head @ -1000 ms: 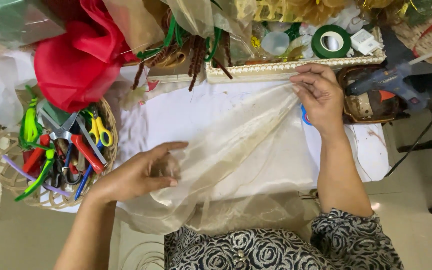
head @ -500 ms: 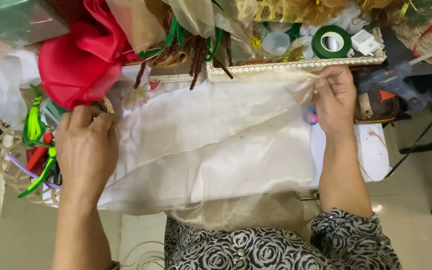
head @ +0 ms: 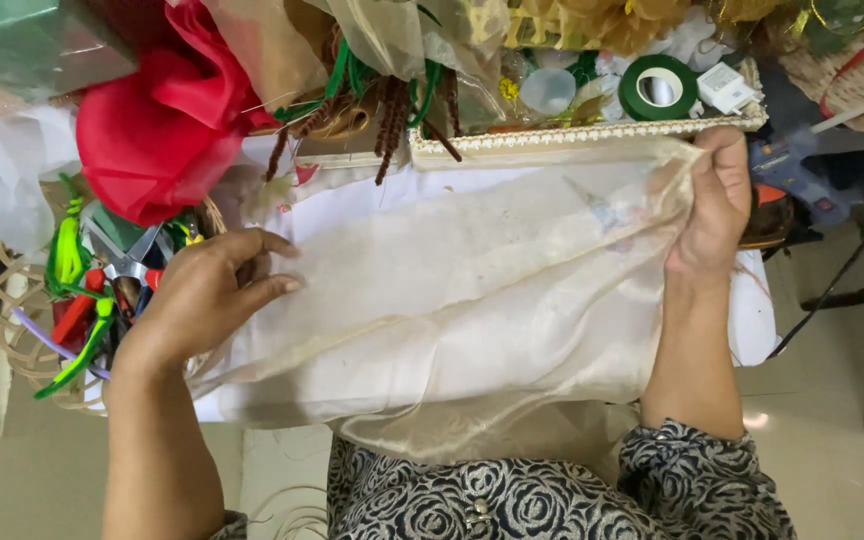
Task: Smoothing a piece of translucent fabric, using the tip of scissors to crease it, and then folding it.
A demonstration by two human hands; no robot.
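Observation:
A sheer cream organza cloth (head: 472,300) lies spread over a white table surface (head: 757,330), its near edge hanging toward my lap. My left hand (head: 207,295) grips the cloth's left edge, fingers curled over it, next to the wicker basket. My right hand (head: 717,205) pinches the cloth's upper right corner and holds it up just below the ornate tray. The cloth is stretched between both hands with soft folds across its middle.
A wicker basket (head: 12,310) at left holds scissors and coloured pipe cleaners. Red fabric (head: 162,130) is heaped at upper left. An ornate cream tray (head: 592,133) at the back carries a green tape roll (head: 658,88). A blue glue gun (head: 797,170) lies at right.
My left hand has shifted right and down along the cloth's left edge. My right hand stays at the upper right corner. The cloth is pulled wider and flatter than a second ago.

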